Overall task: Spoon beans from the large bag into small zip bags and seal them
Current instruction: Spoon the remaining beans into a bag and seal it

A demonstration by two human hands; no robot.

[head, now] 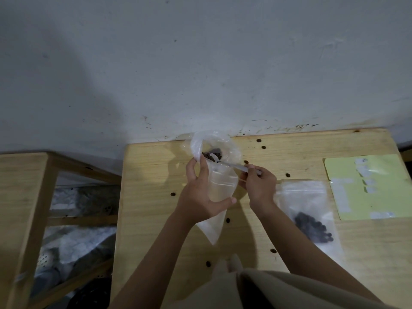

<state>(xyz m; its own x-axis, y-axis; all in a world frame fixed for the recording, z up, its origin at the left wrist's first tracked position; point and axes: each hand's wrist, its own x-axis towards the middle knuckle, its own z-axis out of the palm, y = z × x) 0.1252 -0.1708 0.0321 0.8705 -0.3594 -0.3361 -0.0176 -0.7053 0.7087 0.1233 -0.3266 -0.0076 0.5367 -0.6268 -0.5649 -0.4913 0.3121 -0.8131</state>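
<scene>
Left hand [201,192] clasping an empty small clear plastic zip bag [219,186] upright, right hand [258,186] pinching a thin clear plastic spoon [231,164], its bowl in the large clear bag of dark beans [214,150] just beyond, filled zip bag [310,217] and pale green sheet [365,186] rightward on the light wooden table [151,197]

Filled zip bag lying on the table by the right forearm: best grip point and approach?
Pinch the filled zip bag at its empty upper part near the zip strip, coming from above at the far end. The beans sit bunched at the near end, so the far end looks flat, thin and probably easy for fingers to pinch; it lies clear of the yellow sheet.
</scene>
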